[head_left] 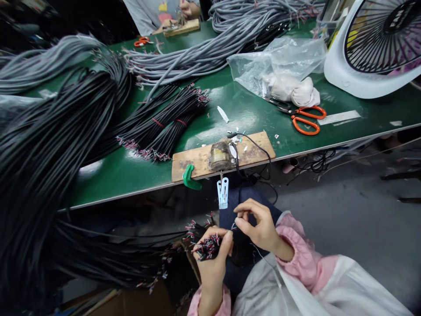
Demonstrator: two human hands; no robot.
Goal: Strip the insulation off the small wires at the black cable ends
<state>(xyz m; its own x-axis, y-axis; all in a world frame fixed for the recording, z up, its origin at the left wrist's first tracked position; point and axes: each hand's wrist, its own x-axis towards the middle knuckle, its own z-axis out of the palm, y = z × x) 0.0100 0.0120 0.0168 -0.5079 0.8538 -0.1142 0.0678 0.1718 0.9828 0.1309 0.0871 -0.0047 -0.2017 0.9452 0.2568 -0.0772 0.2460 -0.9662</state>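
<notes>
My left hand point(213, 259) is closed round a bundle of thin black cables point(208, 248), whose stripped red, white and black wire ends stick out past the fingers. Just to its right, my right hand point(258, 224) has its thumb and fingers drawn together near a small pale wire end point(233, 226). What those fingertips hold, if anything, is too small to tell. Above both hands, a light-blue clip point(222, 193) hangs from the shaft of a worn, motor-like cylinder point(219, 156). That cylinder is mounted on a wooden board point(194, 159) at the table edge.
A green clamp point(190, 177) grips the board's left end. Black cable bundles point(75, 114) and grey cables point(197, 57) cover much of the green table point(210, 105). Orange-handled scissors point(307, 119), a plastic bag point(279, 57) and a fan point(371, 48) lie right. Across sits another person point(148, 15).
</notes>
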